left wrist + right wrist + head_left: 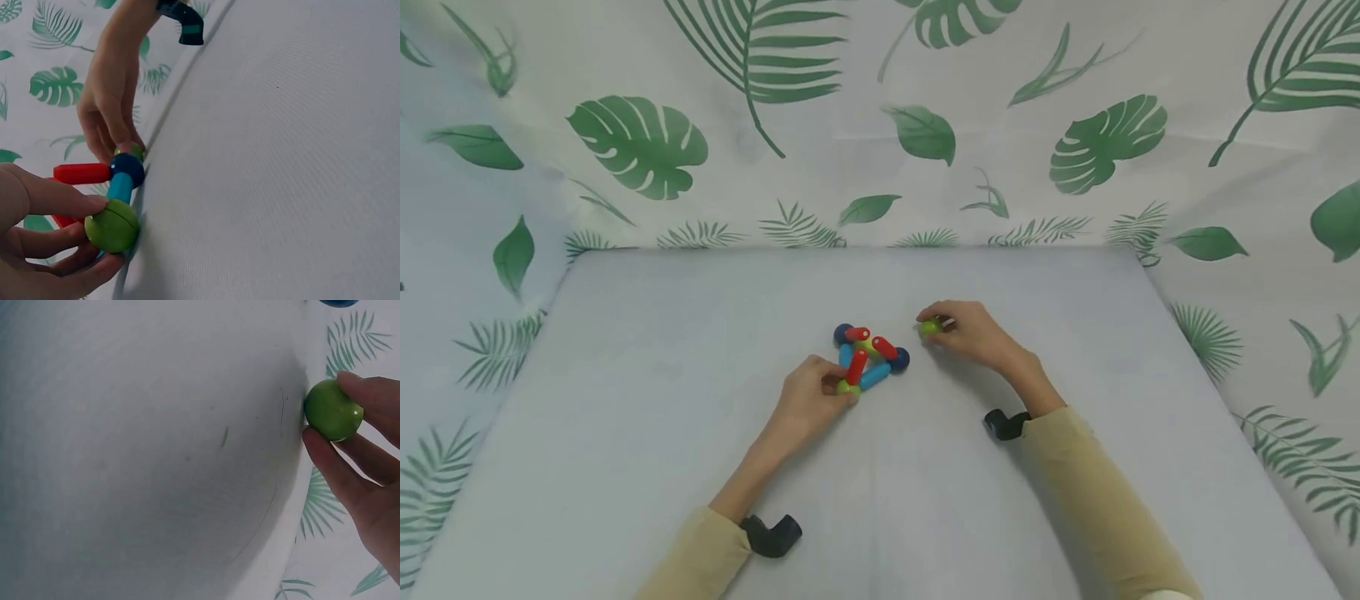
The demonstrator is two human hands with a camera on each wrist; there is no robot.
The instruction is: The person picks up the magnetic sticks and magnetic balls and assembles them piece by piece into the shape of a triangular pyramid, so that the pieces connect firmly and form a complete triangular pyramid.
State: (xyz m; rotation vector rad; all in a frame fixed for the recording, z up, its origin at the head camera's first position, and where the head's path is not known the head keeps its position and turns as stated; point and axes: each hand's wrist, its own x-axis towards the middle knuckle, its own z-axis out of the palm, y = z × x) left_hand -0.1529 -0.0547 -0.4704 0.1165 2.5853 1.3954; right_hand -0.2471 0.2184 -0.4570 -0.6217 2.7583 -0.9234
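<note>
On the table stands a small structure of balls and rods. Light-blue rods (876, 377) join navy balls (898, 359) and green ones low down, and red rods (857, 367) rise from several balls. My left hand (805, 404) pinches the structure's near green ball (112, 226) between thumb and fingers. To the right of the structure, my right hand (976, 335) holds a separate green ball (334, 410) with thumb and fingertips, low at the table surface. A yellow-green piece (868, 347) at the structure's back is partly hidden by the red rods.
The pale table (625, 433) spreads around both hands, its far edge meeting a leaf-patterned cloth (842, 167) that hangs behind and at the sides. Black devices (772, 536) are worn at both wrists, below beige sleeves (1097, 492).
</note>
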